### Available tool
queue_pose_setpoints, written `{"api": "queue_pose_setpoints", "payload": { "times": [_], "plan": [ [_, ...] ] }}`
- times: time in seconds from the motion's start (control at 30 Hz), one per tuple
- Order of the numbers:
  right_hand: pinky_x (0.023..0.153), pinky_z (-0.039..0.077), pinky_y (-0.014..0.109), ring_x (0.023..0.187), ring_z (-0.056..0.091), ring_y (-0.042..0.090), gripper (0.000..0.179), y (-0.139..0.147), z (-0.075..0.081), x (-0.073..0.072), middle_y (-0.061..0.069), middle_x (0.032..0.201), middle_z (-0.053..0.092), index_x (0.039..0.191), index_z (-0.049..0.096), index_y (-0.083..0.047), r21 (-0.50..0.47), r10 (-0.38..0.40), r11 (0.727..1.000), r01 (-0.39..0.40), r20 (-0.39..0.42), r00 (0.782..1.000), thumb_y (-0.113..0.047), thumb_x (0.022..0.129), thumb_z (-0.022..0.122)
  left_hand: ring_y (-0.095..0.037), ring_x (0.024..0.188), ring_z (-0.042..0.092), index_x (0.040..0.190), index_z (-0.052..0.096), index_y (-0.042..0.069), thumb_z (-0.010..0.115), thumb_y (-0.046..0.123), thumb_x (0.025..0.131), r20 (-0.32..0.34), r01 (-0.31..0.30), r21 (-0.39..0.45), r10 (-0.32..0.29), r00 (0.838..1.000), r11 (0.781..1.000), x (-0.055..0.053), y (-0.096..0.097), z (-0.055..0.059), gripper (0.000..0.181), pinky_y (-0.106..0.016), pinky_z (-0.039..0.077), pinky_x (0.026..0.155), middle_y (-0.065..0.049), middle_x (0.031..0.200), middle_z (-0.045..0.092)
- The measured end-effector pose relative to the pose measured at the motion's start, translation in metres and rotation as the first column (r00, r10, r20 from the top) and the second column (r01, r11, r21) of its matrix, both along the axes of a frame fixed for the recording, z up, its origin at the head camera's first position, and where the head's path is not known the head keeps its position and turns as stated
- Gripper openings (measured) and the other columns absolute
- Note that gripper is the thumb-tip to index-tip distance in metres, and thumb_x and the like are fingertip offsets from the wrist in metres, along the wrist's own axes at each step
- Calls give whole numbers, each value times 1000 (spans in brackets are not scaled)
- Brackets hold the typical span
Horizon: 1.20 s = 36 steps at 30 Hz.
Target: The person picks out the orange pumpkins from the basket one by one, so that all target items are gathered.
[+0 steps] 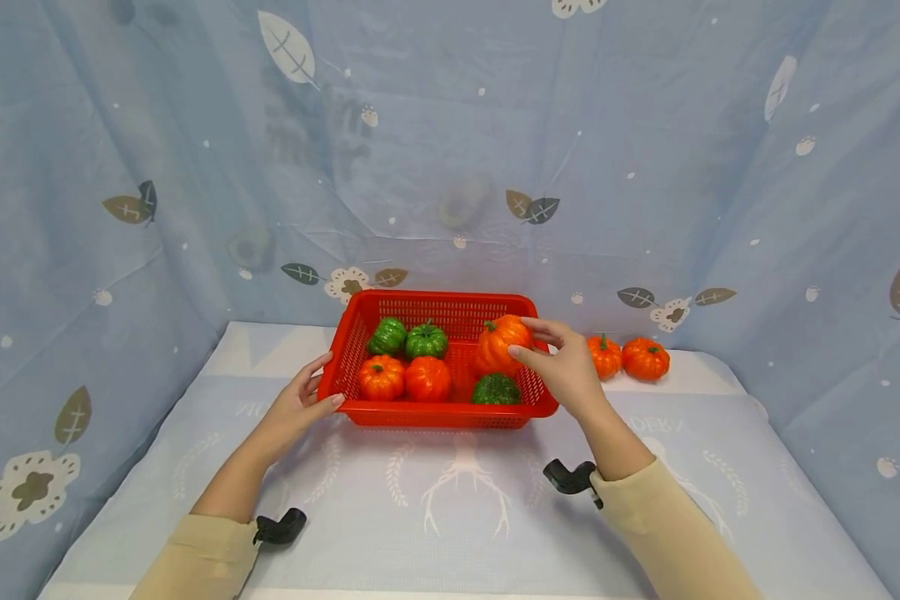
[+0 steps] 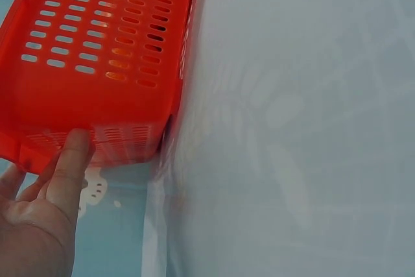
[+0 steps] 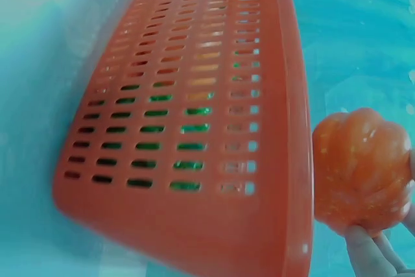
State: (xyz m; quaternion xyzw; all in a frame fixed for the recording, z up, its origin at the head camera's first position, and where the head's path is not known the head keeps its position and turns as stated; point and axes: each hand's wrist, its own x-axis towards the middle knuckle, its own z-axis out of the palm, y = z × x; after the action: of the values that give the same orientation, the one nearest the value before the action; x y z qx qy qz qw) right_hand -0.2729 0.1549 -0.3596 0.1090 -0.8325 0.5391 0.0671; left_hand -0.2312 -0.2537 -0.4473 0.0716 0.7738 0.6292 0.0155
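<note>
A small orange pumpkin (image 1: 504,343) is held in my right hand (image 1: 567,367), thumb on its near side and fingers behind, over the right part of a red plastic basket (image 1: 435,410). In the right wrist view, this pumpkin (image 3: 360,168) shows just past the basket's rim. My left hand (image 1: 294,414) grips the basket's left end, and the left wrist view has its thumb (image 2: 72,160) against the slotted wall. Inside the basket lie two green pumpkins (image 1: 426,341) at the back left, two orange ones (image 1: 382,378) before them and a dark green one (image 1: 497,389) near the front right.
Two more orange pumpkins (image 1: 646,359) stand on the table right of the basket, one partly behind my right hand. A pale printed cloth (image 1: 450,533) covers the table. Blue patterned curtain (image 1: 435,167) hangs behind and at both sides.
</note>
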Motion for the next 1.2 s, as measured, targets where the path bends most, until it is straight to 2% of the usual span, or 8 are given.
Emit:
{"api": "queue_pose_setpoints", "payload": {
  "times": [0.17,0.33,0.5,0.67,0.87,1.07,1.2],
  "plan": [
    [98,52,33,124,55,23,56,16,-2,11,6,133,60,134,64,-13,-88,-23,996,20,-30,999,-32,84,82,-45,136,43,161,16,13,67,13,96,-2,0,4,0,1000,1000,0,0,0,82,-31,52,96,-27,153,36],
    [91,52,19,120,57,19,57,38,-2,23,6,133,59,135,63,-10,-106,-87,991,78,-83,993,-32,86,81,-44,136,43,161,16,13,67,16,96,12,-5,3,5,1000,1000,0,2,0,82,-32,52,96,-26,154,36],
    [83,53,15,113,57,12,53,62,-3,33,9,132,58,137,61,-7,-139,-193,975,173,-138,972,-23,89,78,-44,136,43,160,16,13,68,18,96,14,-5,9,5,1000,1000,1,3,1,83,-31,52,96,-27,153,36],
    [81,50,9,112,56,6,52,89,-4,40,6,130,60,138,61,-10,-105,-333,941,321,-135,933,-23,90,77,-45,136,42,160,17,13,68,16,96,5,6,25,-6,1000,1000,2,1,1,82,-31,51,97,-28,154,35],
    [83,48,7,125,55,14,54,121,-5,43,4,138,54,141,59,-16,-93,-463,884,457,-51,885,-27,91,75,-46,136,42,160,17,12,67,16,96,-13,14,19,-13,1000,1000,2,0,-2,82,-31,52,96,-28,153,35],
    [99,44,19,135,48,18,57,149,-9,39,3,149,47,147,51,-22,-92,-579,807,583,71,812,-35,95,68,-45,136,42,160,18,13,68,16,96,-14,12,23,-12,1000,1000,0,0,-3,82,-29,52,95,-27,153,36],
    [103,42,23,137,45,18,59,165,-17,31,2,152,44,149,48,-23,-116,-618,765,633,142,773,-36,95,66,-45,136,42,160,18,13,68,16,95,-6,8,23,-8,1000,1000,0,0,-2,82,-30,52,95,-27,153,36]
  ]
}}
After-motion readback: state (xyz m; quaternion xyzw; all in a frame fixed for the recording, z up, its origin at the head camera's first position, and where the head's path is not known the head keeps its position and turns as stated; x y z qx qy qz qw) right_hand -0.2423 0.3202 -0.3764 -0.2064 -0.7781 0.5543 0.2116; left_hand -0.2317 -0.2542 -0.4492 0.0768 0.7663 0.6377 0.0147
